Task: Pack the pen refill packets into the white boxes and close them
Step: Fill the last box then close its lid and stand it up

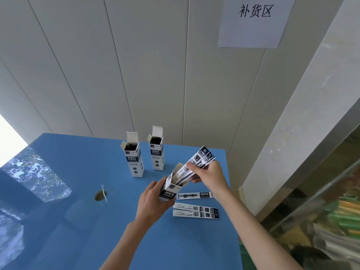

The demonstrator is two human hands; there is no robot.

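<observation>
on the blue worktop (78,221), working from the left, we first pass a small round hole with a white tie (101,194) in it, which plays no part in our job. further right and toward the back stand two white boxes, upright and just beside each other: the left standing box (134,162) and the right standing box (157,153). both have their top flaps raised and dark contents showing at the mouth, so we judge them loaded but not yet closed.

nearer to us, our left hand (151,203) has its grip wrapped around the lower part of a third white box (169,189), holding it tilted with the open mouth pointing up and to the right. our right hand (207,175) pinches a bundle of refill packets (196,162), whose lower ends are already inside the mouth of that box while the upper ends stick out past the fingers. we judge this as mid-insertion: the bundle needs to slide down fully before the flap can shut.

just beside the held box, lying flat, are three loose packets: one single packet (194,195) and, closer to us, a pair of packets (195,211) side by side. these are yet to be packed.

so by our reckoning, nothing is finished: three boxes are open, one is being filled, three packets wait, and all lids remain to be tucked.
</observation>
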